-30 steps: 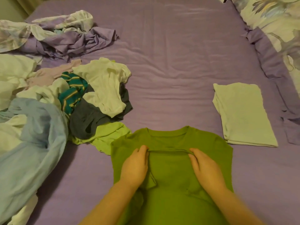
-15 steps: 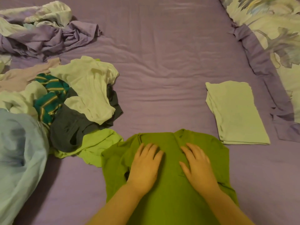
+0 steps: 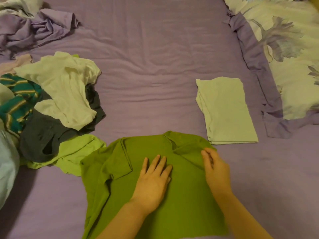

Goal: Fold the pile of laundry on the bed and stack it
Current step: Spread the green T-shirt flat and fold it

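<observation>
The green shirt [image 3: 138,195] lies flat on the purple sheet [image 3: 155,66], soft and limp; left hand [image 3: 153,180], fingers spread, presses its middle to anchor it; right hand [image 3: 215,169] pinches the sleeve edge nearest the folded pale shirt [image 3: 226,109], likely to fold inward; the unfolded pile [image 3: 57,104] sits on the shirt's other side

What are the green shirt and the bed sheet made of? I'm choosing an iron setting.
Green shirt: looks like soft matte cotton knit; it drapes limply with rounded folds. Bed sheet: probably thin woven cotton or a blend, with fine creases and faint sheen.
</observation>
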The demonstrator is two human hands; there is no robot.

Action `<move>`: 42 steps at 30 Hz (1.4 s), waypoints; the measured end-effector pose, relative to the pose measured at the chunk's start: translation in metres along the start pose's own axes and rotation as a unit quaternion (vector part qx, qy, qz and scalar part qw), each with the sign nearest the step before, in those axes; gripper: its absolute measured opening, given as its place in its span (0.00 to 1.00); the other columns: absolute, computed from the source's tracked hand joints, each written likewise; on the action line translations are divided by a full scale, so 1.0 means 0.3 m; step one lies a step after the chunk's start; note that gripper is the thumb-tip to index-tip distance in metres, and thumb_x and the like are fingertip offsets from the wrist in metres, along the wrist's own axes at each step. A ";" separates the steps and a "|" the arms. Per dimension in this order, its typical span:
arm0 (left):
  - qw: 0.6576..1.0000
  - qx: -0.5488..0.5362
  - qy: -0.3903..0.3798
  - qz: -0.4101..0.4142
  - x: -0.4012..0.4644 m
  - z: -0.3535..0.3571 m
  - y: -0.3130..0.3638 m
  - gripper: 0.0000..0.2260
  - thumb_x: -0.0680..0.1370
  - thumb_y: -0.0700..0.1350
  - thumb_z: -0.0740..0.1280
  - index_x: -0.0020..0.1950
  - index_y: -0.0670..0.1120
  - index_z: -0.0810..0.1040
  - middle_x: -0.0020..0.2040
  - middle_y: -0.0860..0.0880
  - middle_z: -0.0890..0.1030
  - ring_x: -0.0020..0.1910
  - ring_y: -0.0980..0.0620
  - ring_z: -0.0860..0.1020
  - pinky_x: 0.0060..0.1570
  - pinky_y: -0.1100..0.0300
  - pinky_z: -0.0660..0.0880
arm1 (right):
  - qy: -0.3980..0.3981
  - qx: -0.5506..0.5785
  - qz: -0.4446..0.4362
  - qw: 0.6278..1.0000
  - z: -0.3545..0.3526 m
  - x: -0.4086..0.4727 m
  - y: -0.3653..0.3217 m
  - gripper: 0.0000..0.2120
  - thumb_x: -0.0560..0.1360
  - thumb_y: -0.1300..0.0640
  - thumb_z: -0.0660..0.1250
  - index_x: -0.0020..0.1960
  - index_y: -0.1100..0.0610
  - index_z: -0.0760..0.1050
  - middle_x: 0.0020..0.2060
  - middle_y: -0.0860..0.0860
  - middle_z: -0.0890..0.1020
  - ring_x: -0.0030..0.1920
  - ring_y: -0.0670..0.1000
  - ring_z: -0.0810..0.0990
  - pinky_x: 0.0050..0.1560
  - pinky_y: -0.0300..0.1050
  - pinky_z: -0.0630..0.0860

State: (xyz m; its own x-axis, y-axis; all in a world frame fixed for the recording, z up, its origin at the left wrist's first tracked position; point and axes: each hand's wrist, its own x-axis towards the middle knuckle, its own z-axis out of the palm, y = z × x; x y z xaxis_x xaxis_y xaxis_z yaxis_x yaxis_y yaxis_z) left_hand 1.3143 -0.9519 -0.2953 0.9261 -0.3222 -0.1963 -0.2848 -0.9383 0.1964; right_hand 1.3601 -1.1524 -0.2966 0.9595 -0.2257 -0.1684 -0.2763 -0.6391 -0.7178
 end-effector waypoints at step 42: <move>0.983 0.105 0.039 -0.142 -0.230 0.038 -0.572 0.29 0.78 0.63 0.52 0.73 0.49 0.68 0.74 0.42 0.65 0.73 0.36 0.61 0.64 0.29 0.61 | -0.206 -0.363 -0.405 0.814 0.542 -0.184 -0.292 0.28 0.73 0.43 0.68 0.70 0.49 0.70 0.70 0.58 0.70 0.71 0.64 0.65 0.66 0.70 0.60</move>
State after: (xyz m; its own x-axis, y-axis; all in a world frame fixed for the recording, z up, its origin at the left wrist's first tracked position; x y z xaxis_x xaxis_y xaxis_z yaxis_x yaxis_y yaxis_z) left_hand 1.2966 -0.7700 -0.3266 0.9895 -0.0399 -0.1386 -0.0486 -0.9970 -0.0599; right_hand 1.3403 -0.9643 -0.3343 0.7383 0.6556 -0.1587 0.6396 -0.7551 -0.1439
